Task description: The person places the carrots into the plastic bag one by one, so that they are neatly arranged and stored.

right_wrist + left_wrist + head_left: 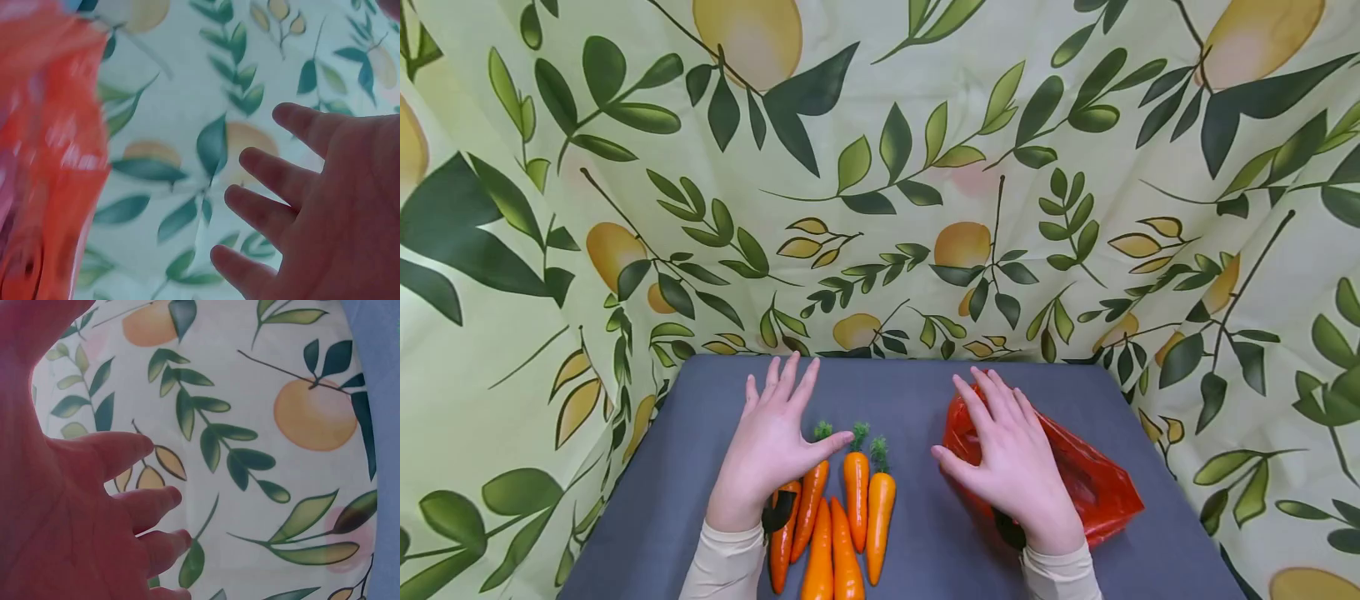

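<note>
Several orange carrots (856, 500) with green tops lie side by side on the grey table, some partly hidden by my left hand and wrist. My left hand (772, 439) hovers spread above their left side, thumb pointing right, holding nothing. In the left wrist view its fingers (134, 453) stand apart against the patterned cloth. A red plastic bag (1093, 483) lies on the right of the table. My right hand (1011, 458) is spread over the bag, hiding part of it, and grips nothing. The right wrist view shows the bag (56, 144) to the left of that hand.
The grey table (917, 392) is bordered by a cloth backdrop (880, 275) printed with leaves and yellow fruit, at the back and both sides. A dark band sits at each wrist.
</note>
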`<state>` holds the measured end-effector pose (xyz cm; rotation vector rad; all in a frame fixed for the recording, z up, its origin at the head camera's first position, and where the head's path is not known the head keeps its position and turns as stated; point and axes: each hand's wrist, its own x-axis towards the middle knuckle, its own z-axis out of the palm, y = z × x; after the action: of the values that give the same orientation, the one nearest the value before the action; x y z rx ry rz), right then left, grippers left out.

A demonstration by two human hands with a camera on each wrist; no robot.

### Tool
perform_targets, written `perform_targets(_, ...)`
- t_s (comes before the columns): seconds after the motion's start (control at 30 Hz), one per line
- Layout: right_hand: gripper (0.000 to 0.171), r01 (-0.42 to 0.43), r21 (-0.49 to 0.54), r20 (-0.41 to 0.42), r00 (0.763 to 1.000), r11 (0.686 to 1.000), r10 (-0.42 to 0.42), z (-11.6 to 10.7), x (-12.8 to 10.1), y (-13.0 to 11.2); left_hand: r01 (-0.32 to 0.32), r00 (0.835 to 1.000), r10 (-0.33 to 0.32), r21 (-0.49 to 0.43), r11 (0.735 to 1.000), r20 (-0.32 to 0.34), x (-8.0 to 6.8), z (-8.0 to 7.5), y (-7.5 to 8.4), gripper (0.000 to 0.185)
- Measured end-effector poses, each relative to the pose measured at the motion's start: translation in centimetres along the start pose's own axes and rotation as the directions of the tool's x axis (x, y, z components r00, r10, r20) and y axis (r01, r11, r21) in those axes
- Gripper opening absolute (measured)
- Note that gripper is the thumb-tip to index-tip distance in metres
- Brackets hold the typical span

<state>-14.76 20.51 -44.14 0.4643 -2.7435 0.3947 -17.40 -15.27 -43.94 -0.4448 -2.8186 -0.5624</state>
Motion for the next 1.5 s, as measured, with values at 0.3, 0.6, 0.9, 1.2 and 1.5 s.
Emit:
perform_targets(0.3,0.099,-0.142,-0.042,-0.04,0.989,0.989,0.14,-2.0,-4.8,5.8,0.002,1.0,-0.002,0.002,1.0,0.006,0.0,0.3,-0.2,0.118)
perform_targets(0.6,0.101,-0.386,-0.05,0.022,0.922,0.921,0.387,-2.0,-7.9,11.4,-0.003,1.0,0.003,0.0,1.0,0.019,0.1,0.0,-0.4,0.118)
perform_targets(0.9,0.096,-0.602,-0.013,0.194,0.782,0.799,0.592,-1.3,-8.5,14.8,0.013,0.999,-0.013,-0.013,1.0,0.041,0.0,-0.1,-0.6,0.117)
perform_targets(1.2,0.053,-0.633,0.015,0.127,0.769,0.774,0.627,-0.8,-8.8,14.7,0.012,0.999,-0.011,-0.022,1.0,0.038,-0.1,-0.1,-0.6,0.118)
perform_targets(1.5,0.034,-0.621,0.031,0.129,0.779,0.783,0.613,-1.1,-8.8,13.7,0.032,0.999,-0.032,-0.045,0.998,-0.007,-0.4,-0.6,-0.7,0.119)
